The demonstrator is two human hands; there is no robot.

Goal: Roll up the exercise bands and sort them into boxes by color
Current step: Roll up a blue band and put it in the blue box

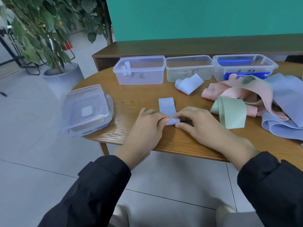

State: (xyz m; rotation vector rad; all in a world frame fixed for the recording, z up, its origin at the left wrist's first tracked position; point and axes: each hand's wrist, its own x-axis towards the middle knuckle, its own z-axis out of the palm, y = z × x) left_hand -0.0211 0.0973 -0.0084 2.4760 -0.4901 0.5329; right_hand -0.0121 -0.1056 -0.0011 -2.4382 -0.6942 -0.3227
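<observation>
At frame centre, our left hand and right hand each keep a closed grip on the blue band, its near end rolled on the tabletop.

Pale blue band printed with white "20"; pale blue loose band; pink bands; light green band; clear boxes with black handwritten marks; brown wood-grain tabletop; black sleeves; teal wall.
</observation>
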